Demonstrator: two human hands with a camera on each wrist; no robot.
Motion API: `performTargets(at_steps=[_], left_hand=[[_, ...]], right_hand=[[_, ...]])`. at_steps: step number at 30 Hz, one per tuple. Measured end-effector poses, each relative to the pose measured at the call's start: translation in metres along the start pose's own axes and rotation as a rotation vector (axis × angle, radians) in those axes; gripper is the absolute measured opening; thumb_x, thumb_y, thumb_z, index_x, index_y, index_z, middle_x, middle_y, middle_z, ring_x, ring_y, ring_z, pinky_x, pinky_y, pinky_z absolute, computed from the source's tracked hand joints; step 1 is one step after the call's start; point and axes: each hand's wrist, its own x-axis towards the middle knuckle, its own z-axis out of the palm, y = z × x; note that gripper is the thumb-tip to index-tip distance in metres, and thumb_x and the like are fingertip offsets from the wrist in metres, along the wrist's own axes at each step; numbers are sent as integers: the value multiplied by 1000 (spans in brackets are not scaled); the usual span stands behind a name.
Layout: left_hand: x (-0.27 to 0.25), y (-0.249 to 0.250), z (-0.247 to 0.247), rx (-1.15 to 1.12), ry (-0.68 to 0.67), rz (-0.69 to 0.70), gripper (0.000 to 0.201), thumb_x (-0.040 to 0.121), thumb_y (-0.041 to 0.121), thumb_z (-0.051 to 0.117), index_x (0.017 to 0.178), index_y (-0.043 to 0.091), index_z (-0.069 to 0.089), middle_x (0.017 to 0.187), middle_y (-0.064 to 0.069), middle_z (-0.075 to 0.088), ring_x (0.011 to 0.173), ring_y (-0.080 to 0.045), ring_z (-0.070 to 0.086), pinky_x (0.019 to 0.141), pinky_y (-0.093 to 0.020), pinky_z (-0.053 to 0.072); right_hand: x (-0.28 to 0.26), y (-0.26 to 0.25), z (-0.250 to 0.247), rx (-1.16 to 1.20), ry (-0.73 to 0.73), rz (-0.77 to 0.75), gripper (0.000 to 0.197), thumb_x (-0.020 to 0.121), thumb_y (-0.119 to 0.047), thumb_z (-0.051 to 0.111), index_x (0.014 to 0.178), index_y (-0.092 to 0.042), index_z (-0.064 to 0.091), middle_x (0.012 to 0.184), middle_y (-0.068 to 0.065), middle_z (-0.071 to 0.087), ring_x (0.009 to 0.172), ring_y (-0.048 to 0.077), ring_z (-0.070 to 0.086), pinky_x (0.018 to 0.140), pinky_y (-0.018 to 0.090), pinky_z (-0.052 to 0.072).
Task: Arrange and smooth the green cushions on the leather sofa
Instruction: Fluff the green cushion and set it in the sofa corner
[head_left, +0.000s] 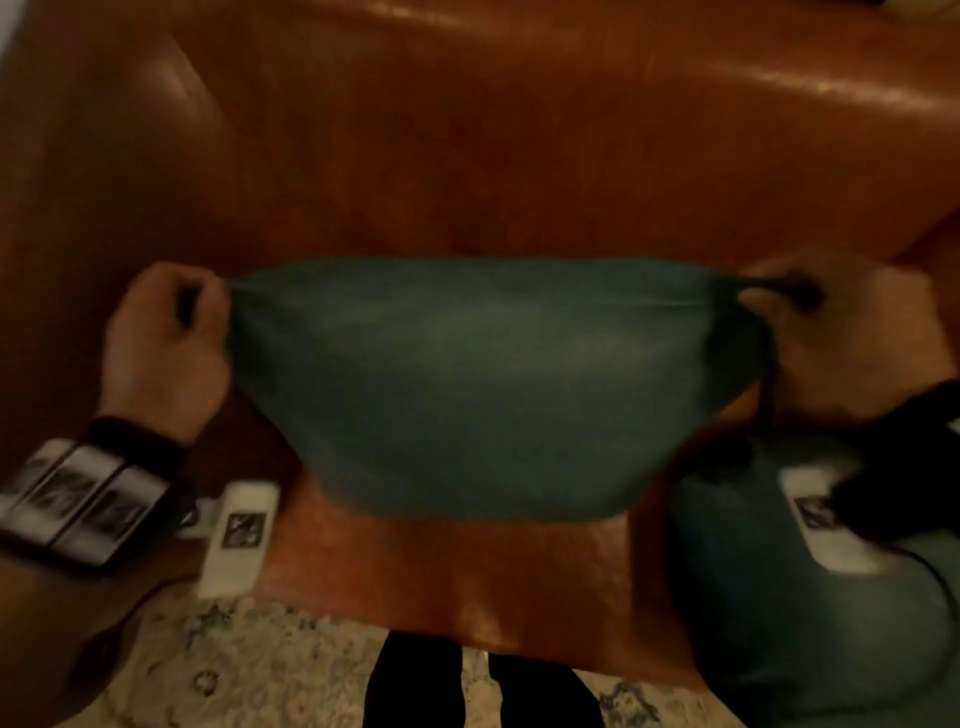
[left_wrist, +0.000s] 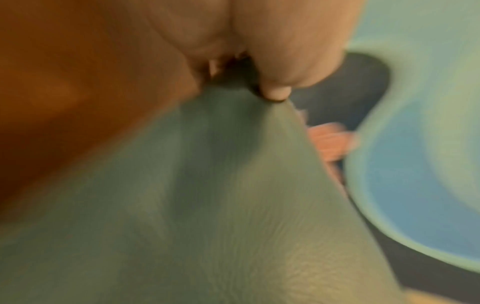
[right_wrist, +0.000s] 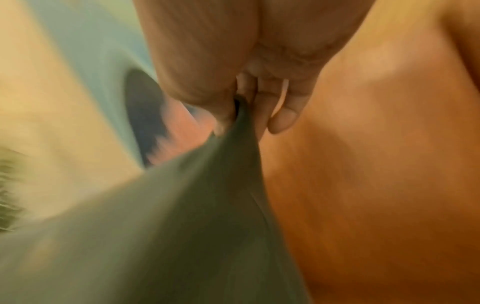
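A green cushion (head_left: 493, 384) hangs stretched between my two hands above the seat of the brown leather sofa (head_left: 467, 156). My left hand (head_left: 171, 322) grips its top left corner in a fist. My right hand (head_left: 810, 317) pinches the top right corner, and the fabric bunches between thumb and fingers. In the left wrist view the cushion (left_wrist: 207, 195) fans out from the pinched corner under my thumb (left_wrist: 285, 67). The right wrist view shows the cushion (right_wrist: 194, 216) pulled to a point between my fingers (right_wrist: 283, 115). All frames are blurred by motion.
The sofa's left armrest (head_left: 104, 156) and backrest (head_left: 571, 62) enclose the seat. A patterned rug (head_left: 249, 670) lies in front of the sofa, with my dark trouser legs (head_left: 415, 680) on it. My blue-green top (head_left: 810, 597) fills the lower right.
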Motion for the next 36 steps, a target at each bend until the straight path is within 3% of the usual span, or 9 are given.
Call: performTargets(at_steps=[2,8,12,15,18,23,26,32,36], left_hand=[[-30,12,-39,40,-31,144,9,93,21,46,86,25,50,77,10,47,74,9,46,70,-10,36],[-140,-61,-51,158,-381,232,20,90,25,42,91,15,60,92,3,52,89,-10,49,89,-26,40],[-196,-80,-19,311,-657,175,11,73,19,58,76,29,62,79,7,60,68,-13,56,59,-15,35],[-222,-112,6,530,-858,164,28,62,14,70,64,39,56,76,13,63,72,-5,51,61,-13,24],[-245,-144,14,490,-979,-3,35,86,14,59,74,46,50,102,12,65,97,-13,57,80,-23,40],[-211,-100,3,318,-707,-94,31,86,8,56,113,23,62,123,-2,62,114,-22,57,88,-26,39],[-175,-74,25,235,-462,-57,47,86,27,50,130,9,52,121,-14,60,114,-37,55,96,-42,42],[-151,-10,126,535,-813,609,62,91,63,27,148,44,11,160,6,8,148,-26,2,116,-57,1],[-159,-35,156,602,-928,569,62,91,67,15,147,47,1,160,8,-6,147,-24,-12,113,-60,-8]], right_hand=[[-37,-17,-46,109,15,-84,7,90,-41,61,97,-45,61,91,-11,66,84,23,65,79,49,53],[-167,-20,-11,93,-319,-47,22,91,-59,40,99,-48,57,90,-34,60,90,-21,54,80,12,48],[-224,12,80,-67,-552,-24,12,89,-54,41,96,-48,50,86,-18,67,71,0,67,62,15,49],[-257,52,121,-137,-827,60,23,93,-39,42,90,-62,45,113,-23,55,106,3,58,86,13,41],[-259,57,119,-161,-949,196,57,94,-29,47,86,-83,29,96,-31,51,93,-2,53,75,3,31],[-229,33,108,78,-539,463,31,83,-37,72,106,-48,55,100,-11,70,77,-2,63,74,11,44],[-180,10,114,138,-385,637,72,72,-60,67,129,-22,46,127,8,61,106,24,62,95,36,48],[-110,-19,157,7,-446,764,112,49,-75,75,139,-40,18,141,7,48,126,38,48,102,54,41],[-112,-15,180,-37,-439,830,110,55,-69,76,140,-45,10,142,7,47,124,40,49,98,55,44]])
